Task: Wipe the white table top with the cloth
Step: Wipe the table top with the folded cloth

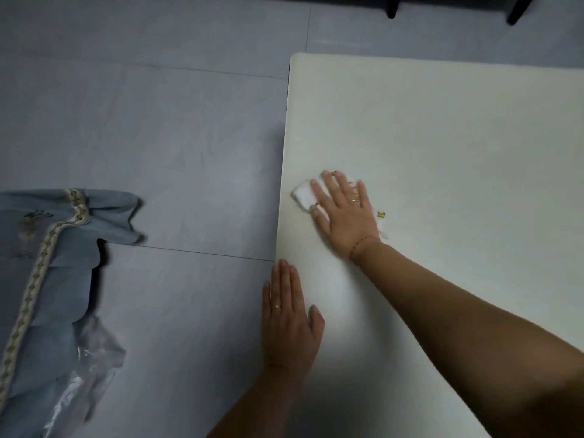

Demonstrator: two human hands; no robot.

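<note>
The white table top (442, 137) fills the right half of the head view. A small white cloth (302, 195) lies on it near the left edge. My right hand (344, 216) presses flat on the cloth, fingers spread, so most of the cloth is hidden; a corner with a yellow mark (381, 215) sticks out beside the wrist. My left hand (289, 314) rests flat on the table's left edge, closer to me, fingers together and holding nothing.
Grey floor tiles (158, 121) lie to the left of the table. A pale blue garment with patterned trim (57, 263) and a clear plastic bag (91, 358) lie at the lower left. Two dark furniture legs (392, 7) stand at the top right.
</note>
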